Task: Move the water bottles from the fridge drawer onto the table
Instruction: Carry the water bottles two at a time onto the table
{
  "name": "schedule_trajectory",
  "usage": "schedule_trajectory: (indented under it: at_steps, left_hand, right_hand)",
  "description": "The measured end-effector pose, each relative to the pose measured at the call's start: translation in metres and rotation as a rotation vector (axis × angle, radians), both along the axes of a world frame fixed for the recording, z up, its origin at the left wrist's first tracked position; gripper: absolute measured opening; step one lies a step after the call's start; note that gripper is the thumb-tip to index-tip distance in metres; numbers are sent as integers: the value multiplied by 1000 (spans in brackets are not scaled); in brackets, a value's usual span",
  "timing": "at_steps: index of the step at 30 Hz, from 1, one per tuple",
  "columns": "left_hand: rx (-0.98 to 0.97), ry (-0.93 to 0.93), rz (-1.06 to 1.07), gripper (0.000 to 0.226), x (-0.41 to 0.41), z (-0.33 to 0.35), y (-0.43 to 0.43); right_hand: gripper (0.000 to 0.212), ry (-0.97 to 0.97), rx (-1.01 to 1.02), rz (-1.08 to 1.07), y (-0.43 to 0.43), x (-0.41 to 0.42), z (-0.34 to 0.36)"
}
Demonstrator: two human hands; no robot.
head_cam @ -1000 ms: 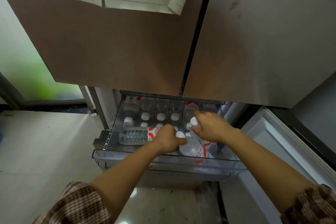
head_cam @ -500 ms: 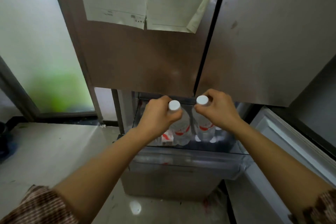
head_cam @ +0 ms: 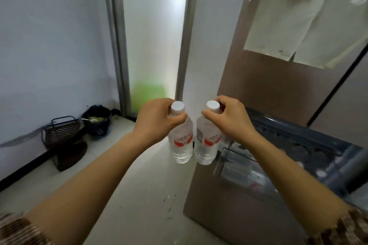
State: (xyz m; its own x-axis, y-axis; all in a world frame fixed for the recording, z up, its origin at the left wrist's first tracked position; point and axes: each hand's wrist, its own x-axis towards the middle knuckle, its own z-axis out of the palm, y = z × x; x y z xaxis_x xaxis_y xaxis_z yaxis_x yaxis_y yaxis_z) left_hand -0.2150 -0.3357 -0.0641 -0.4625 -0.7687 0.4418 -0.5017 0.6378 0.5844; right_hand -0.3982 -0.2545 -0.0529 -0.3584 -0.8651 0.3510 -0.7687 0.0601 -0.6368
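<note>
Two clear water bottles with white caps and red labels hang upright side by side in mid-air. My left hand [head_cam: 159,120] grips the neck of the left bottle [head_cam: 181,145]. The right bottle [head_cam: 207,146] hangs from my right hand [head_cam: 229,119], which grips its neck. Both bottles are in front of the fridge's left edge, above the pale floor. The open fridge drawer [head_cam: 298,157] lies at the right, blurred, with more bottles dimly visible inside. No table is in view.
The brown fridge door [head_cam: 268,89] with white paper stuck on it stands at the right. A frosted glass door [head_cam: 151,36] is straight ahead. Against the left wall on the floor sit a dark wire basket [head_cam: 59,132] and a black pot [head_cam: 97,122].
Both hands lifted a bottle out of the drawer and carried it up and left. The view has swung left, away from the fridge toward the glass door.
</note>
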Motion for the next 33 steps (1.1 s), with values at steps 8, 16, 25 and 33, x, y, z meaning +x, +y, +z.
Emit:
schedule_trajectory:
  at_steps: [8,16,25,33]
  left_hand:
    - [122,-126,338,29,204,-48,-9]
    - [155,-117,708,27,381,-76,-17]
    - [245,-108,942,26,565,-95,-77]
    - [311,-150,1076,25,705,-91,-155]
  right_hand:
    - [20,-4,198,374,-76,187,-51]
    - [20,31,230,754,-154,372,-66]
    - [21,76,282,1067,-260,574,-83]
    - [23,245,275,1298,-369,737,-84]
